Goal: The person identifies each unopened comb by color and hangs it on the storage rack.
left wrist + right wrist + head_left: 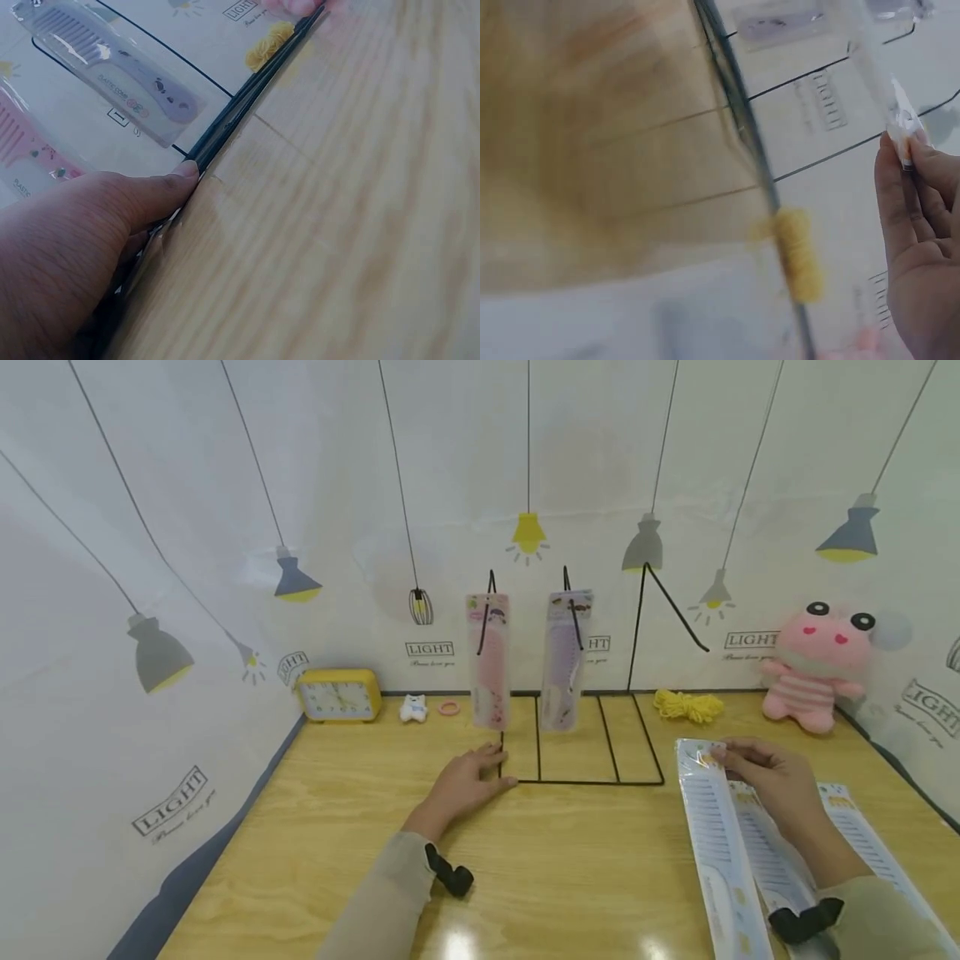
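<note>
The left hand (461,783) grips the rack (592,783) at its near left corner. The right hand (776,781) pinches one packed comb (714,835) by its top, right of the rack.

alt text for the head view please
A right hand pinches a slim white-and-blue packet; the left hand touches a black wire rack where a packaged pink comb and purple comb hang. A yellow clock stands at left, a pink plush toy at right.

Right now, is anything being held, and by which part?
The right hand pinches a packet near its top; the left hand touches the wire rack.
</note>
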Tool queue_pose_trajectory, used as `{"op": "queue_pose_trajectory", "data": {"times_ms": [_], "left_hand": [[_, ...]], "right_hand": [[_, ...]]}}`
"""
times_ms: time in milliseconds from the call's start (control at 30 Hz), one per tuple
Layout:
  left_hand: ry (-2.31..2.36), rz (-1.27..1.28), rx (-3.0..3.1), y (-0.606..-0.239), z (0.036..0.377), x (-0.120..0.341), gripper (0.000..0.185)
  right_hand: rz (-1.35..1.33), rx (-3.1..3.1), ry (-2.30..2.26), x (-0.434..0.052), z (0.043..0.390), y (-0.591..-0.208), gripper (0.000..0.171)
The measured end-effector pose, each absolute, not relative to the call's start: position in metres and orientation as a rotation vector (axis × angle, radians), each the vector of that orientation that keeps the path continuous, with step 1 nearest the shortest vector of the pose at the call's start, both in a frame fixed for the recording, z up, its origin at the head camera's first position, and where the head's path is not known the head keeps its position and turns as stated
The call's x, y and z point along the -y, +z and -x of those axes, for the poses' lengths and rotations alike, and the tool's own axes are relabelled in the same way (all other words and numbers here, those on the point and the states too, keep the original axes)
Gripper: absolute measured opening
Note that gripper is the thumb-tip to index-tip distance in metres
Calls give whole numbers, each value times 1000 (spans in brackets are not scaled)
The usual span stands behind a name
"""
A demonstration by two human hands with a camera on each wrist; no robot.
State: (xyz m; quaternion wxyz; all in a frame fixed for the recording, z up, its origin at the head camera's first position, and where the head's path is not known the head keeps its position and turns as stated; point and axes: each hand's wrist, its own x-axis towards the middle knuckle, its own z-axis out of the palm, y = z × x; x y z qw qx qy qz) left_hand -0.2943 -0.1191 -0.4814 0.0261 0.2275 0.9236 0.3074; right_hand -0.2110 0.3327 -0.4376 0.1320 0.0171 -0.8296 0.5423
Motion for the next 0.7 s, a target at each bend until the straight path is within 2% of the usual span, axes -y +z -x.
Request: {"op": "queue_pose_trajectory", "data": {"times_ms": [200, 367, 467, 700], "left_hand": [[938, -700, -2869, -482, 295, 119, 67], [905, -685, -2870, -485, 295, 121, 69], [918, -676, -2864, -484, 294, 121, 71], [944, -661, -2870, -481, 294, 119, 73]], "right_hand": [[-191, 2304, 1647, -323, 207, -399, 23], [-476, 1979, 1837, -310, 210, -368, 13], [-584, 1801, 1930, -304, 211, -351, 12], [-639, 1680, 1968, -295, 210, -327, 14]]}}
